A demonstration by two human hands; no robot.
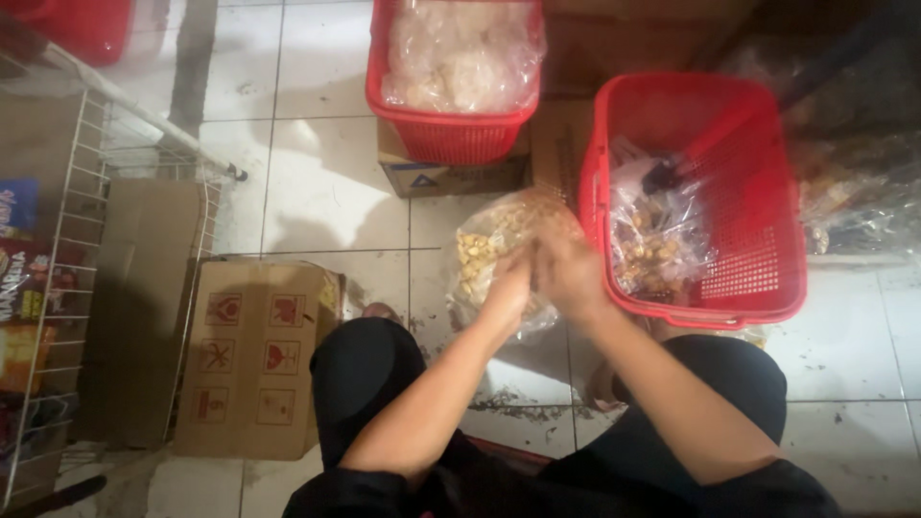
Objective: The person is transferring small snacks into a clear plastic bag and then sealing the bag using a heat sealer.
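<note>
A clear plastic bag of yellowish snack pieces (484,251) hangs in front of my knees, above the tiled floor. My left hand (507,286) and my right hand (568,271) are pressed together at the bag's near side, both gripping its plastic. The fingers are blurred and partly hidden by the bag. Just right of my hands stands a red plastic basket (748,182) holding small clear bags of brown snacks (655,242).
A second red basket (451,134) with clear bags of pale food sits on a cardboard box (451,177) ahead. A brown carton (251,357) lies at my left, beside a white wire rack (67,249) with colourful packets. More bagged goods (859,197) lie at far right.
</note>
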